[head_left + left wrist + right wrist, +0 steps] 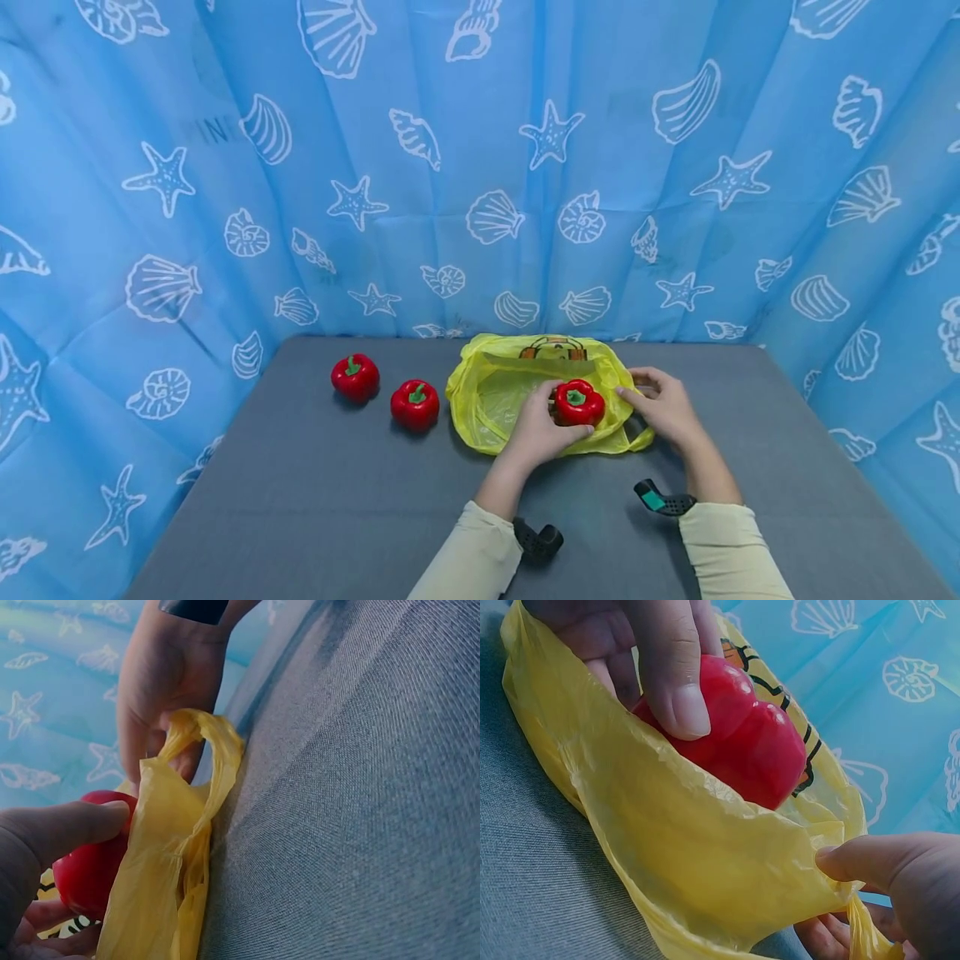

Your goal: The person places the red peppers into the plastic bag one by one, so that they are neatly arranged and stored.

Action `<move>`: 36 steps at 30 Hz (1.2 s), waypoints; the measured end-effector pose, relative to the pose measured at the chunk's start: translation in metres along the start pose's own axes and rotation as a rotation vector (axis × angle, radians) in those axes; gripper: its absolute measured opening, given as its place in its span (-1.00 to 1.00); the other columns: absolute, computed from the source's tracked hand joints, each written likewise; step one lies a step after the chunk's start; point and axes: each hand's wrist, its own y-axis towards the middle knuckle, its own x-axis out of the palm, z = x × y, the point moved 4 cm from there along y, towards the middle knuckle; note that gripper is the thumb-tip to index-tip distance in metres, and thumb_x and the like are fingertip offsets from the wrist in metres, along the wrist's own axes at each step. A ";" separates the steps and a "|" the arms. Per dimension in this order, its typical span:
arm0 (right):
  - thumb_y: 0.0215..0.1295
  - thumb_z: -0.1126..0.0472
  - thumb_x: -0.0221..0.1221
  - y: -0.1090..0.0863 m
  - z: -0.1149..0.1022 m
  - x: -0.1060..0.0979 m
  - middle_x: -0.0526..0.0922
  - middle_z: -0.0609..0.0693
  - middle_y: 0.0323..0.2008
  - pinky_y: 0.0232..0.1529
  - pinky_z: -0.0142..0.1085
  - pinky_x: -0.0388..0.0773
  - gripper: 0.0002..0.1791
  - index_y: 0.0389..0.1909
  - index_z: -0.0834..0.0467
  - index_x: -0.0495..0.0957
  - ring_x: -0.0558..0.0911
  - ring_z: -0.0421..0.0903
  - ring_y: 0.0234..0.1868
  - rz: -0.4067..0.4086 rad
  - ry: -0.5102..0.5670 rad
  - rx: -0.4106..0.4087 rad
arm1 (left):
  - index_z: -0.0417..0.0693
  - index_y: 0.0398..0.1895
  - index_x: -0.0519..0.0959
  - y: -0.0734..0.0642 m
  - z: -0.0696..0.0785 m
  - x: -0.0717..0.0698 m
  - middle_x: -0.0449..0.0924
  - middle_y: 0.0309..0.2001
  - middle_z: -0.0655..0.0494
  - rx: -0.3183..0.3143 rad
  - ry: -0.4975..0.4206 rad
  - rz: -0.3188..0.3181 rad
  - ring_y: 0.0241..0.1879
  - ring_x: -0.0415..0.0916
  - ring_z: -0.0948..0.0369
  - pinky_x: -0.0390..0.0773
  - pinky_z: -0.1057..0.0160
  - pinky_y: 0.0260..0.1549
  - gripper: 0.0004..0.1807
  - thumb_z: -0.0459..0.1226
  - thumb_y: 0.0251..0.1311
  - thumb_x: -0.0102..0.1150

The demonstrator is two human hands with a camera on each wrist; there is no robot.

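Note:
My left hand [542, 429] grips a red bell pepper [580, 403] with a green stem, thumb on its near side and fingers behind. The pepper is at the mouth of a yellow plastic bag [487, 408], its lower part hidden by the bag's near wall in the right wrist view. My right hand [667, 408] pinches the bag's right edge near a handle loop [225, 761], thumb [847, 859] on the plastic and fingers behind it. The bag lies on its side with its opening spread, and a dark and orange print [553, 348] shows at its far side.
Two more red bell peppers, one farther back [356, 378] and one nearer the bag [415, 406], stand on the grey cloth-covered table [337, 500] to the left. A blue curtain [450, 167] with white shells and starfish hangs behind the table and along both sides.

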 end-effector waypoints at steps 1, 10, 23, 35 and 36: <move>0.58 0.00 0.21 0.000 0.000 0.000 0.53 0.39 0.34 0.05 -0.26 0.72 -0.37 0.44 0.33 0.41 0.60 0.35 0.33 0.001 0.001 0.001 | -0.09 0.48 0.39 0.000 0.000 0.000 0.54 0.31 0.03 -0.001 -0.001 -0.001 0.25 0.55 0.12 0.70 0.17 0.17 -0.14 -0.13 0.15 0.60; 0.59 0.00 0.21 -0.002 -0.002 0.001 0.52 0.39 0.36 0.03 -0.31 0.73 -0.37 0.45 0.34 0.40 0.60 0.34 0.33 -0.015 0.009 0.008 | 0.00 0.45 0.42 -0.003 -0.001 0.002 0.54 0.30 0.06 -0.032 -0.013 0.000 0.24 0.55 0.12 0.70 0.10 0.19 -0.17 -0.12 0.13 0.61; 0.57 -0.03 0.22 -0.002 0.002 0.001 0.52 0.38 0.36 -0.01 -0.37 0.71 -0.34 0.45 0.32 0.40 0.61 0.32 0.32 -0.012 0.013 0.016 | -0.03 0.47 0.40 -0.004 0.002 0.003 0.52 0.32 0.05 -0.028 0.037 0.001 0.27 0.51 0.11 0.70 0.11 0.19 -0.13 -0.12 0.11 0.62; 0.57 -0.02 0.22 -0.001 0.001 0.001 0.52 0.38 0.36 -0.06 -0.43 0.68 -0.35 0.45 0.33 0.40 0.62 0.31 0.30 -0.005 0.011 0.013 | -0.01 0.50 0.37 -0.005 0.002 -0.001 0.51 0.33 0.03 -0.043 0.035 -0.028 0.24 0.53 0.09 0.70 0.06 0.20 -0.11 -0.09 0.13 0.62; 0.57 -0.02 0.22 -0.002 0.001 0.000 0.53 0.38 0.35 -0.05 -0.43 0.68 -0.35 0.44 0.33 0.41 0.62 0.31 0.30 -0.004 0.009 0.012 | -0.02 0.51 0.37 -0.005 0.003 -0.002 0.51 0.33 0.03 -0.042 0.037 -0.028 0.23 0.54 0.08 0.70 0.06 0.19 -0.10 -0.09 0.13 0.62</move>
